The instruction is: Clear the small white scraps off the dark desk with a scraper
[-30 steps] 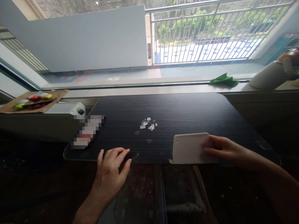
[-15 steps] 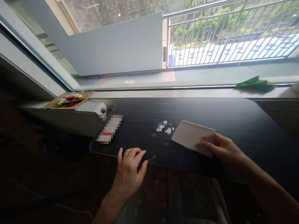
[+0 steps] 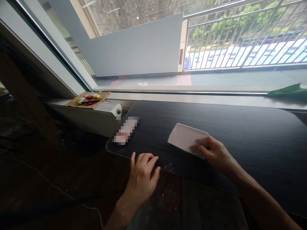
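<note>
We list one flat white plastic scraper, on the black ribbed table mat left of its middle — our right hand pinches its near right corner, thumb and fingers closed on it. Our left hand lies open, palm down, fingertips touching the mat's near edge, holding nothing. Also present — a brown cardboard tray of coloured pieces and a white ribbed appliance at far left, a green cloth on the sill at far right.

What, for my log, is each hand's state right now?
Left hand: open, resting flat at the black mat edge, holding nothing.
Right hand: grip closed on the white card.
</note>
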`<action>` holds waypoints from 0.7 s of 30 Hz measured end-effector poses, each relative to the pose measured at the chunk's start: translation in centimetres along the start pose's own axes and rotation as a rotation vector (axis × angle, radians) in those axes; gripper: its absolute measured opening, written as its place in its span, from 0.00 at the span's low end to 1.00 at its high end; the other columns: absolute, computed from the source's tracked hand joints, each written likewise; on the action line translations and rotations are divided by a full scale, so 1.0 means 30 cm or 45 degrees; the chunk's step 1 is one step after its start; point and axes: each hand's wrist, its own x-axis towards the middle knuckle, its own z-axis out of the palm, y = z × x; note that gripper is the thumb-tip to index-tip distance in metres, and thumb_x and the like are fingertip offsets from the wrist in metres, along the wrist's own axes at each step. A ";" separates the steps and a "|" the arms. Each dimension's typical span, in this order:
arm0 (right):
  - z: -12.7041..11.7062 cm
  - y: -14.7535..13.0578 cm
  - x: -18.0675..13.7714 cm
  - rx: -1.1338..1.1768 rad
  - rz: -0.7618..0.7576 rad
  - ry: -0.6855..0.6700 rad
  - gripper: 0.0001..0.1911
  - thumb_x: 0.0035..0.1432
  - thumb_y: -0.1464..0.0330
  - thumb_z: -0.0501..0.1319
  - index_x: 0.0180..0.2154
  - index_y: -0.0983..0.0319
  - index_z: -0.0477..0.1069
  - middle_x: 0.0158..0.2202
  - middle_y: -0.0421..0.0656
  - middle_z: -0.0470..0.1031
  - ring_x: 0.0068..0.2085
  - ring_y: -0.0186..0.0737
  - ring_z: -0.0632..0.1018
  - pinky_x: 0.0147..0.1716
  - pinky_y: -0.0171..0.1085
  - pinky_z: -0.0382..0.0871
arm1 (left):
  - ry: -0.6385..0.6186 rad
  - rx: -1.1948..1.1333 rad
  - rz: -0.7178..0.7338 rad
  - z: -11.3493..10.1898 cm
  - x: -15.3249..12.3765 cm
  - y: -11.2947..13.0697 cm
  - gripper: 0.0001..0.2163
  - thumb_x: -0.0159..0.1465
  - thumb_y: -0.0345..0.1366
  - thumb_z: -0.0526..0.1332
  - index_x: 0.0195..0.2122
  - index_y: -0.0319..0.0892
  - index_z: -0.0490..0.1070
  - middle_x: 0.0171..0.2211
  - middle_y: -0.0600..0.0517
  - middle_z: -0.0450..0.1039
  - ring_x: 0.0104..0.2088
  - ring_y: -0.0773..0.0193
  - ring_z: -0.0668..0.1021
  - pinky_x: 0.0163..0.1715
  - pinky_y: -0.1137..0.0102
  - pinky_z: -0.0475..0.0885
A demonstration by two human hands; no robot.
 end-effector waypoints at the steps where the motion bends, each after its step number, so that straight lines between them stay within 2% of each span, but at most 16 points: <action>1: -0.001 0.000 -0.007 0.000 -0.003 -0.035 0.12 0.46 0.58 0.61 0.29 0.58 0.71 0.27 0.42 0.78 0.30 0.45 0.78 0.29 0.40 0.71 | -0.003 0.000 -0.004 -0.001 -0.001 -0.001 0.13 0.64 0.29 0.55 0.47 0.43 0.73 0.43 0.47 0.75 0.47 0.54 0.76 0.60 0.37 0.55; 5: -0.014 0.016 -0.039 0.076 0.025 -0.150 0.13 0.45 0.57 0.62 0.31 0.58 0.72 0.28 0.43 0.79 0.32 0.47 0.79 0.31 0.42 0.72 | -0.018 -0.006 -0.014 -0.003 -0.001 -0.001 0.13 0.64 0.29 0.56 0.48 0.43 0.72 0.43 0.47 0.74 0.47 0.54 0.76 0.60 0.37 0.55; 10: -0.017 0.042 -0.042 0.113 0.080 -0.020 0.14 0.44 0.56 0.63 0.30 0.59 0.72 0.27 0.43 0.79 0.31 0.47 0.79 0.28 0.41 0.73 | -0.027 -0.013 -0.014 -0.002 0.005 0.006 0.12 0.64 0.28 0.56 0.47 0.43 0.72 0.43 0.47 0.74 0.47 0.55 0.75 0.60 0.37 0.55; 15: -0.011 0.051 -0.038 0.121 0.037 -0.114 0.11 0.45 0.59 0.65 0.29 0.59 0.74 0.26 0.41 0.80 0.29 0.45 0.79 0.26 0.39 0.73 | -0.025 -0.004 -0.016 -0.001 0.005 0.007 0.13 0.63 0.27 0.56 0.47 0.44 0.72 0.43 0.48 0.74 0.47 0.55 0.76 0.61 0.37 0.55; 21: -0.018 0.052 -0.027 0.146 0.198 -0.124 0.15 0.40 0.56 0.65 0.29 0.60 0.74 0.26 0.44 0.80 0.29 0.48 0.79 0.26 0.41 0.73 | -0.063 -0.006 -0.028 -0.002 0.002 0.009 0.13 0.62 0.27 0.57 0.47 0.43 0.72 0.44 0.48 0.73 0.48 0.54 0.75 0.60 0.36 0.54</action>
